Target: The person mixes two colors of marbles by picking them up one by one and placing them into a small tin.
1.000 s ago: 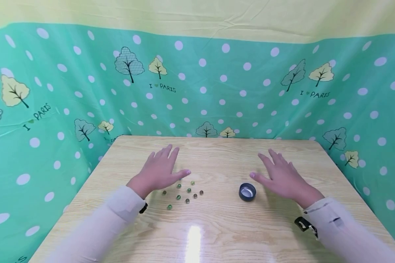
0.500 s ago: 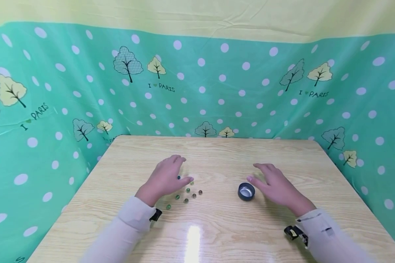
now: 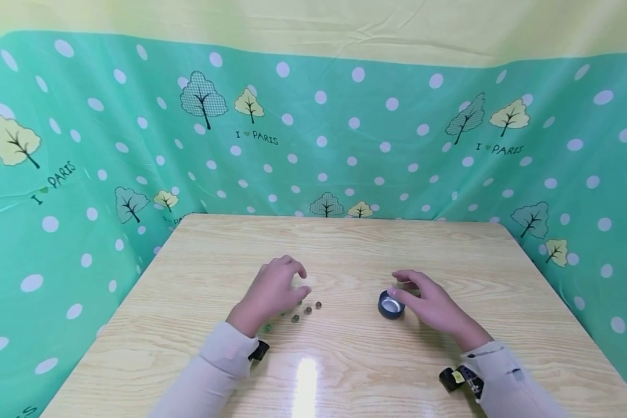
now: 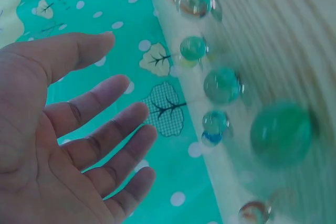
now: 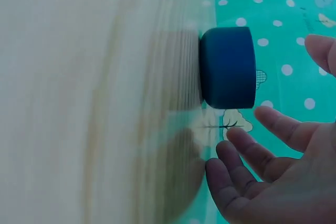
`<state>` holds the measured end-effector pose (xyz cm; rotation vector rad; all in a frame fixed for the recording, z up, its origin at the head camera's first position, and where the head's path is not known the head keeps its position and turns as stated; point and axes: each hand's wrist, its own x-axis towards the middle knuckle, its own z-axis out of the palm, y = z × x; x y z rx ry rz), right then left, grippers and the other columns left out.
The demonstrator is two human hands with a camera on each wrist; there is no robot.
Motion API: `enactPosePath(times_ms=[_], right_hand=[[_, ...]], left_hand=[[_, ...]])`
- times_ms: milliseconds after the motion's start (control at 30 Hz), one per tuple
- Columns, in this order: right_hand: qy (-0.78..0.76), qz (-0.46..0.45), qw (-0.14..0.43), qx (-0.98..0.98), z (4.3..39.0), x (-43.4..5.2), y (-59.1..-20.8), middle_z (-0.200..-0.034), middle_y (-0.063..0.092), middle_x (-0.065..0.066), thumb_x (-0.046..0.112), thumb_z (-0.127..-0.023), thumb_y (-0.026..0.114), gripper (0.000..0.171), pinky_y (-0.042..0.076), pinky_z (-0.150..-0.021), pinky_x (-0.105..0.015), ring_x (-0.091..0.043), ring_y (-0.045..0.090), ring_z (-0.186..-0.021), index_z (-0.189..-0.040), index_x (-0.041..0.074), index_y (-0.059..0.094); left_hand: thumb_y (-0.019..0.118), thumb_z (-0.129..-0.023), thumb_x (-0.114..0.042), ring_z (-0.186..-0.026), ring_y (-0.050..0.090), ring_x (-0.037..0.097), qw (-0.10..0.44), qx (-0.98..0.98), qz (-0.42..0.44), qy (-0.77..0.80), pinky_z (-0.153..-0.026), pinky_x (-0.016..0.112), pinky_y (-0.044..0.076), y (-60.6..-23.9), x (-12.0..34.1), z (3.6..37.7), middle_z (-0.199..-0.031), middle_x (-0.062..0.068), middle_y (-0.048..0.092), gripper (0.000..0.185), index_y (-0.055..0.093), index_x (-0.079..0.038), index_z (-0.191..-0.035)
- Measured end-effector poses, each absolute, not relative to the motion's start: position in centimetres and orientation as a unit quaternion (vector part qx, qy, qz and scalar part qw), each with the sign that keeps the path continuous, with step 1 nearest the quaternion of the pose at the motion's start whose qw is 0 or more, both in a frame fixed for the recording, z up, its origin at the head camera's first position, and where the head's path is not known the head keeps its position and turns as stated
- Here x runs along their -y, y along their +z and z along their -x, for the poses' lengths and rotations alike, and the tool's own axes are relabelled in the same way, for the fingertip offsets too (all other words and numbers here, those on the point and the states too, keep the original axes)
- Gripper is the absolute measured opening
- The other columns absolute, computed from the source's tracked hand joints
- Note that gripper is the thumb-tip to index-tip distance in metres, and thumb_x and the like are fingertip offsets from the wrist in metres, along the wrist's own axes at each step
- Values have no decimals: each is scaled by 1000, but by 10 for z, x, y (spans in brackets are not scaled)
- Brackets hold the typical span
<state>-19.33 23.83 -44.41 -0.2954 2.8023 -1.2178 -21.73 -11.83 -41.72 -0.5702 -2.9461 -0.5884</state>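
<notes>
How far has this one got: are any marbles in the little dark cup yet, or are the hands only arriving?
Nothing looks done: the marbles all lie loose on the table, and the small dark cup shows only its shiny inside. In hand: the left hand hovers over the marbles with nothing between its fingers, and the right hand reaches at the cup, apart from it in the wrist view. Every marble is left.

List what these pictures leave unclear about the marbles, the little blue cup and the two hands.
- Marbles: head view, some hidden under the left hand, so no full count; left wrist view, blurred and cut by the edges.
- Blue cup: head view too small to tell whether anything lies inside; right wrist view shows only its outer wall.
- Right hand: whether its fingers touch the cup is unclear in both views.
</notes>
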Motion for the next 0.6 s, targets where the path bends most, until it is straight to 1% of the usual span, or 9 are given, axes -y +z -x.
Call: enactPosePath(times_ms=[133, 267, 433, 600], right_hand=[[-429, 89, 62, -897, 194, -238, -447, -143, 58, -14, 56, -100, 61, 67, 46, -107, -58, -37, 55, -133, -150, 12, 50], [-447, 80, 89, -886, 194, -244, -451, -147, 56, -14, 51, -99, 65, 67, 42, -112, -57, -37, 51, -137, -151, 12, 49], [-458, 85, 105, -879, 196, -252, -457, -151, 54, -12, 45, -93, 76, 72, 37, -117, -57, -36, 47, -143, -150, 12, 50], [-462, 92, 110, -875, 198, -253, -459, -150, 55, -9, 42, -84, 85, 78, 34, -119, -57, -35, 47, -143, -149, 13, 53]], left_hand=[[79, -90, -36, -115, 63, 28, 49, 961, 192, -193, -99, 50, 47, -422, 112, 216, -122, 0, 69, 24, 75, -16, -102], [81, -88, -35, -111, 66, 28, 42, 958, 211, -188, -98, 52, 47, -427, 105, 213, -119, 1, 71, 23, 77, -16, -101], [83, -87, -35, -108, 68, 27, 37, 956, 235, -170, -94, 53, 47, -431, 100, 211, -113, -2, 74, 23, 79, -18, -101], [82, -87, -34, -108, 69, 26, 31, 956, 248, -155, -93, 53, 47, -432, 98, 209, -110, -5, 77, 19, 82, -22, -101]])
